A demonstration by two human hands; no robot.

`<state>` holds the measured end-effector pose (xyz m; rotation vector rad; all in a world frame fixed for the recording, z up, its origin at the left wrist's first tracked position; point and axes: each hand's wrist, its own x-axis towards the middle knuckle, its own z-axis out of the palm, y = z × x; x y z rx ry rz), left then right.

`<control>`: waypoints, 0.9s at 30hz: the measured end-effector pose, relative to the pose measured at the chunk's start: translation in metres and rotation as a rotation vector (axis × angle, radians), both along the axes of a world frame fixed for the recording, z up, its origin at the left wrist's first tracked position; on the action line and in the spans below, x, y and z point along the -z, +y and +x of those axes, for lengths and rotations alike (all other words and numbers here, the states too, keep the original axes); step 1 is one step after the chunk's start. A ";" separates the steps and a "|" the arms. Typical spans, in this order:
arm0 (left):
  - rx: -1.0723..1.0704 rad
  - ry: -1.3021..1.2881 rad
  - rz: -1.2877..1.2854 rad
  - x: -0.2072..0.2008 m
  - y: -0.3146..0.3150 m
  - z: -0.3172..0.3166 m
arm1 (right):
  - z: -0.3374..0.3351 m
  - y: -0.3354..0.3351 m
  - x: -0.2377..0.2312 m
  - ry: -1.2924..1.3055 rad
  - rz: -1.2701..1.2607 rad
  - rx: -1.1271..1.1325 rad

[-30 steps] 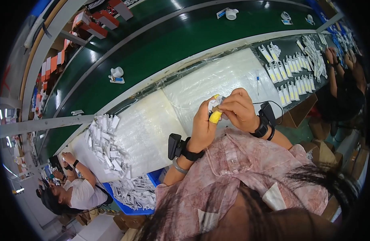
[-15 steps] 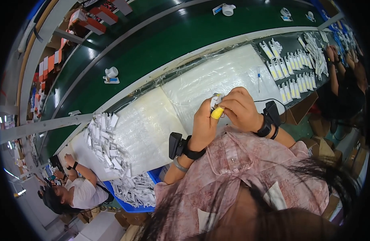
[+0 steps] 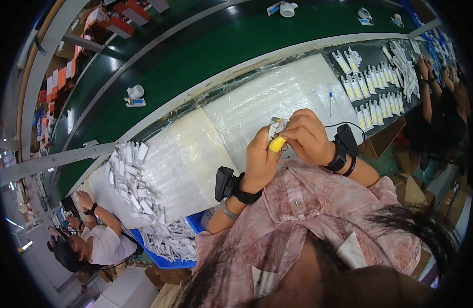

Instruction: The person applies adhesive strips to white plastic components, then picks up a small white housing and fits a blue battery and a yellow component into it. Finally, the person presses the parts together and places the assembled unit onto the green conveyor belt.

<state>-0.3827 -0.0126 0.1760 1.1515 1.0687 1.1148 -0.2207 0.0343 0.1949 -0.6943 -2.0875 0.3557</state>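
Observation:
Above the padded work surface, my left hand [image 3: 261,160] and my right hand [image 3: 310,137] meet, fingers closed around a small white part [image 3: 273,131]. Its far end sticks up between the hands, and my fingers hide most of it. At my left thumb sits something bright yellow [image 3: 277,144]; whether it is a thumb cover or belongs to the part, I cannot tell. My right thumb and fingertips press close beside it. A thin blue-and-white screwdriver-like tool [image 3: 331,101] lies on the plastic-covered pad [image 3: 277,87], beyond my right hand.
Rows of white pieces with yellow strips [image 3: 376,111] stand at the right. Loose white parts [image 3: 128,179] are heaped at the left, above a blue bin [image 3: 167,263] full of more. A green conveyor [image 3: 205,66] carries white round items. People work at both sides.
The round white item on the conveyor has shifted slightly left. My hands stay together on the white part with barely any movement. The person at the left has moved a hand.

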 end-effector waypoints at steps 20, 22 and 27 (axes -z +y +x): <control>-0.256 0.262 -0.199 0.090 0.208 -0.127 | 0.059 0.258 0.087 -0.204 -0.312 0.378; -0.394 0.774 0.029 0.142 0.221 -0.157 | 0.066 0.309 0.094 -0.301 -0.195 0.507; -0.343 1.153 0.228 0.167 0.198 -0.154 | 0.075 0.397 0.121 -0.510 -0.118 0.674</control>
